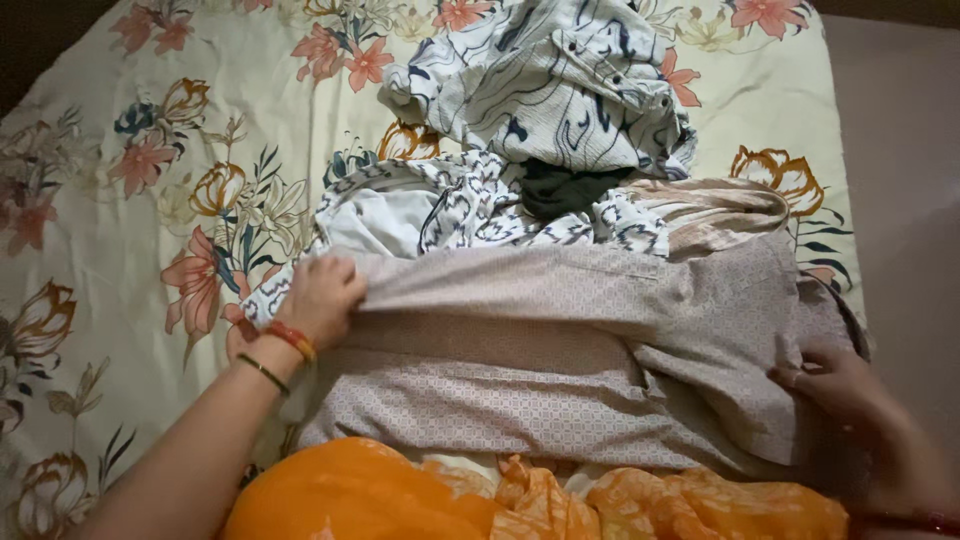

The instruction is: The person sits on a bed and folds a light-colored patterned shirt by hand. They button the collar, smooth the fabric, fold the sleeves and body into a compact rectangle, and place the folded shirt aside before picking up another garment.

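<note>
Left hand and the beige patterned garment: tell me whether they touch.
Touching. The head view shows the left hand gripping a fold of the beige patterned garment, fingers pinching its upper edge.

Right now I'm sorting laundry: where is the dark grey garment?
In the head view, the dark grey garment lies upper centre on the floral bedsheet, tucked under the white, navy-patterned crinkled shirt, beyond the beige patterned shirt.

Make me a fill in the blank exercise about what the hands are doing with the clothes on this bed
1. The left hand grips a fold of the beige patterned ____.
2. The bedsheet is printed with ____.
3. Behind the beige garment lies a crumpled white and navy shirt, with a ____ garment showing under it.
4. The right hand rests on the garment's ____ edge.

Missing words: garment; flowers; dark; right
</note>
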